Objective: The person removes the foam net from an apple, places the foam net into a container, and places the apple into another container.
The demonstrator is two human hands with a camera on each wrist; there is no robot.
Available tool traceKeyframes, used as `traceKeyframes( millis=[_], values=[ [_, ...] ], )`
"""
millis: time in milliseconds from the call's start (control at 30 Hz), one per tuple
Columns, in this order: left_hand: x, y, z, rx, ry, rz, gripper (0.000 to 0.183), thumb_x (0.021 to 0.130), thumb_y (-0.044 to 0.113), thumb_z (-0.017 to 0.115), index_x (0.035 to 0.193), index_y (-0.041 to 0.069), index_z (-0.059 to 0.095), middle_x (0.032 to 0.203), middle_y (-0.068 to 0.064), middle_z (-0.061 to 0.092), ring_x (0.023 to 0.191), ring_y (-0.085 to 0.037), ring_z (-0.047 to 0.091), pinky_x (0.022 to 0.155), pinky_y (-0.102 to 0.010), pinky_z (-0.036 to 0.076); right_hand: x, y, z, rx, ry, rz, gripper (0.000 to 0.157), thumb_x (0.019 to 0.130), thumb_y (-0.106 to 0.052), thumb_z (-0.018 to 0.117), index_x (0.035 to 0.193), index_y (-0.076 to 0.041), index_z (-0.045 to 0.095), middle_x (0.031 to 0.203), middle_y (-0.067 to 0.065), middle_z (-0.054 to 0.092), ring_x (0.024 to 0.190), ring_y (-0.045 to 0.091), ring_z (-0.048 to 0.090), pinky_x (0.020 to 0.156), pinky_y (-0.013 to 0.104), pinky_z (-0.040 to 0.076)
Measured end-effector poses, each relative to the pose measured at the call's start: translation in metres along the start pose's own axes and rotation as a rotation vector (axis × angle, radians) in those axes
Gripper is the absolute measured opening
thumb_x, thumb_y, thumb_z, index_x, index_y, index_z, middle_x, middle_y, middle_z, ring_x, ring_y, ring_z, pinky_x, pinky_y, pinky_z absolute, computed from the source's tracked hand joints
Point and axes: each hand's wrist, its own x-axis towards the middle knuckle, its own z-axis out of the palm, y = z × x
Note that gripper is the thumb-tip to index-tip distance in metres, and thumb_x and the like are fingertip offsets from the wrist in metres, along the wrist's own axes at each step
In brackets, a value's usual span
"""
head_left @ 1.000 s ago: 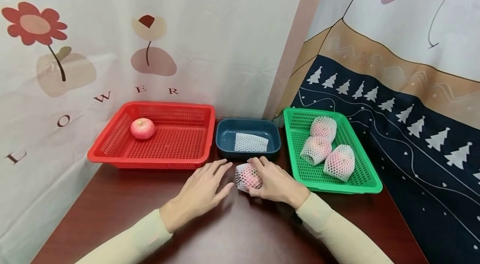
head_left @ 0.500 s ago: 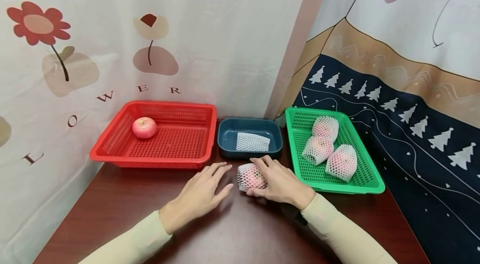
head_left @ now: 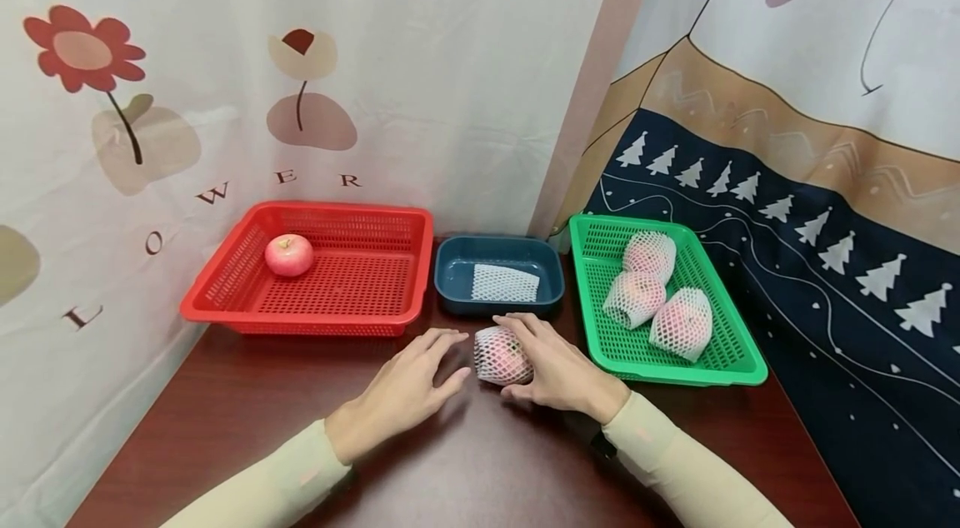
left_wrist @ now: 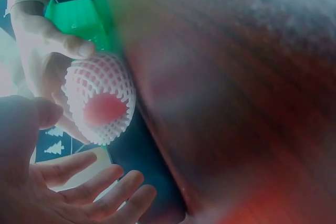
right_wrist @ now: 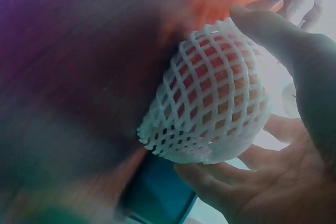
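An apple (head_left: 502,356) in a white foam net sits on the table just in front of the blue dish. My right hand (head_left: 558,370) holds it from the right, thumb on the near side and fingers on the far side; in the right wrist view the apple in its net (right_wrist: 215,98) lies between thumb and fingers. To its left, my left hand (head_left: 401,386) hovers palm inward with fingers extended, a small gap from the net. The left wrist view shows red skin through the open end of the net (left_wrist: 102,93).
A red basket (head_left: 307,326) at the back left holds one bare apple (head_left: 288,255). The blue dish (head_left: 498,310) in the middle contains a flat foam net (head_left: 505,284). At right, a green basket (head_left: 675,374) holds three netted apples (head_left: 636,297). Curtains hang behind.
The netted apple stays in nearly the same spot. My right thumb has shifted slightly to the right along its near side. The left hand has barely moved, and the head view has shifted a little.
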Motion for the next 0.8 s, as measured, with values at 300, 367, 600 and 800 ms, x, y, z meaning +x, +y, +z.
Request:
traceKeyframes(
  millis=[300, 367, 600, 800],
  values=[
    [0.002, -0.002, 0.001, -0.075, 0.02, -0.027, 0.047, 0.108, 0.031, 0.084, 0.15, 0.014, 0.075, 0.145, -0.003, 0.077, 0.135, -0.024, 0.077, 0.114, -0.052, 0.065, 0.003, 0.006, 0.006, 0.053, 0.002, -0.051, 0.105, 0.087, -0.028, 0.106, 0.175, -0.018, 0.048, 0.174, 0.016, 0.054, 0.155, 0.037, 0.062, 0.122, 0.056, 0.061],
    [0.002, -0.003, 0.001, -0.102, 0.024, -0.027, 0.046, 0.108, 0.029, 0.085, 0.15, 0.012, 0.075, 0.144, -0.005, 0.078, 0.134, -0.025, 0.077, 0.114, -0.052, 0.065, 0.004, 0.008, 0.006, 0.065, 0.002, -0.06, 0.101, 0.088, -0.026, 0.105, 0.173, -0.018, 0.051, 0.17, 0.013, 0.057, 0.151, 0.032, 0.064, 0.12, 0.053, 0.063],
    [0.004, -0.006, 0.003, -0.172, 0.037, -0.021, 0.045, 0.106, 0.023, 0.086, 0.146, 0.005, 0.075, 0.139, -0.011, 0.079, 0.128, -0.03, 0.079, 0.109, -0.051, 0.067, 0.005, 0.011, 0.007, 0.079, 0.044, -0.088, 0.087, 0.087, -0.023, 0.105, 0.162, -0.017, 0.06, 0.153, 0.004, 0.066, 0.136, 0.019, 0.069, 0.114, 0.045, 0.065],
    [0.007, -0.007, 0.005, -0.304, 0.035, -0.033, 0.041, 0.106, 0.015, 0.085, 0.144, 0.002, 0.076, 0.136, -0.018, 0.08, 0.124, -0.035, 0.082, 0.099, -0.051, 0.072, 0.005, 0.009, 0.007, 0.103, 0.11, -0.09, 0.086, 0.087, -0.027, 0.106, 0.16, -0.018, 0.061, 0.15, 0.003, 0.068, 0.131, 0.016, 0.07, 0.109, 0.041, 0.067]
  ],
)
